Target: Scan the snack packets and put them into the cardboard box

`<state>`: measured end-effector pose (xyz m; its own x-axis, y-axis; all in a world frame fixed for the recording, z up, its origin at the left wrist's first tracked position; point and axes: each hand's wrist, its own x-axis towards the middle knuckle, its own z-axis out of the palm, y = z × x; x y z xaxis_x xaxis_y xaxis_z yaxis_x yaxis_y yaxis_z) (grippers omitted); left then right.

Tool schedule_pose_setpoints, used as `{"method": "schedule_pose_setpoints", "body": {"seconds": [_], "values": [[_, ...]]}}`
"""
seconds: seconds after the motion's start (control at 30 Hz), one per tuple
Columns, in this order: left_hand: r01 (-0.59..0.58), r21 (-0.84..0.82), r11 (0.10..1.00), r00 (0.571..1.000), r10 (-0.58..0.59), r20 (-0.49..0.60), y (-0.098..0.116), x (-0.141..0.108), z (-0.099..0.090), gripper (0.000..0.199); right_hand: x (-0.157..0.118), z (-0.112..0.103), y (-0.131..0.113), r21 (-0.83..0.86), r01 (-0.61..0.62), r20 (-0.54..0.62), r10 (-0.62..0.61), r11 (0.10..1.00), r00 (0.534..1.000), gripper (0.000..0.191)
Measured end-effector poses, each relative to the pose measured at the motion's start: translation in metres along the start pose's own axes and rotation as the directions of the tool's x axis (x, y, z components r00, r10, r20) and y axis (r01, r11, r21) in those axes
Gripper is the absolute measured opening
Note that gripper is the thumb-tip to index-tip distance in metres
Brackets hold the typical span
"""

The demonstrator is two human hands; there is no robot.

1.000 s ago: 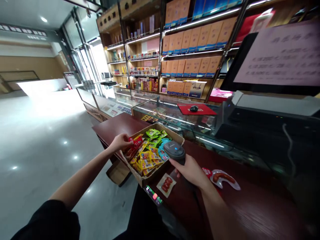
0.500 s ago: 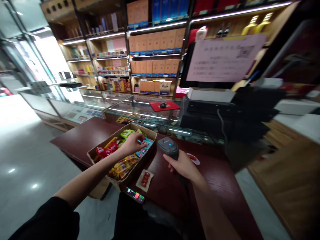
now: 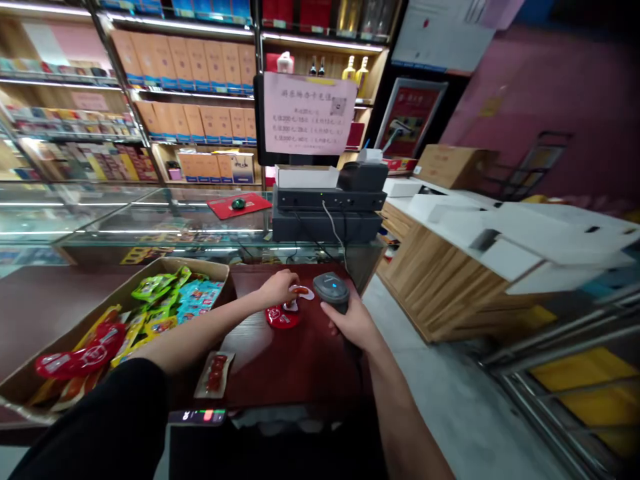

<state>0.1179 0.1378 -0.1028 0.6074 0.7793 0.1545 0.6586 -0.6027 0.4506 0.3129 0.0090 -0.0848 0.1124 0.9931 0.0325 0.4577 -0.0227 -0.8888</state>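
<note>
Left grip point(image 3: 284, 291) at sausage packet point(image 3: 303, 292), closure unclear; right grip point(image 3: 345, 320) holds scanner point(image 3: 331, 287), packet's three o'clock. Packet likely light, slick; best edge-held.

Lit shelves point(image 3: 320, 44), glass counter point(image 3: 175, 208), pink wall point(image 3: 530, 93), grey floor point(image 3: 430, 393)

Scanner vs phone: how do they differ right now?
Pose: the scanner is gripped in the right hand; the phone lies by the near edge of the table, no hand on it.
Shape: the scanner has a thick, rounded head; the phone is thin and flat.
Light: the scanner shows one blue spot; the phone's screen shows several colours.
Shared: both are lit.
</note>
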Motion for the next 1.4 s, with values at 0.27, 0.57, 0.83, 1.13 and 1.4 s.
{"method": "schedule_pose_setpoints", "body": {"seconds": [0.27,0.57,0.83,1.13,1.4], "values": [[0.002,0.197,0.980,0.969,-0.051,0.240,-0.014,0.006,0.035,0.074,-0.004,-0.001,0.011,0.006,-0.068,0.014,0.068,0.998,0.998,0.031],[0.034,-0.046,0.998,0.991,-0.027,0.130,-0.029,-0.001,0.031,0.036,-0.002,-0.001,0.018,0.005,-0.066,0.023,0.066,0.998,0.998,0.030],[0.383,-0.852,0.357,0.897,-0.363,0.251,-0.056,-0.005,-0.007,0.042,0.000,0.006,0.017,0.023,-0.093,0.022,0.092,0.995,0.996,0.027],[0.349,-0.921,0.175,0.892,-0.364,0.269,-0.053,-0.003,-0.010,0.048,0.001,0.014,0.005,0.019,-0.084,0.062,0.083,0.996,0.995,0.024],[0.288,-0.942,0.173,0.911,-0.354,0.213,-0.060,-0.003,-0.006,0.043,0.001,0.017,0.000,0.005,-0.089,0.067,0.088,0.996,0.994,0.023]]}}
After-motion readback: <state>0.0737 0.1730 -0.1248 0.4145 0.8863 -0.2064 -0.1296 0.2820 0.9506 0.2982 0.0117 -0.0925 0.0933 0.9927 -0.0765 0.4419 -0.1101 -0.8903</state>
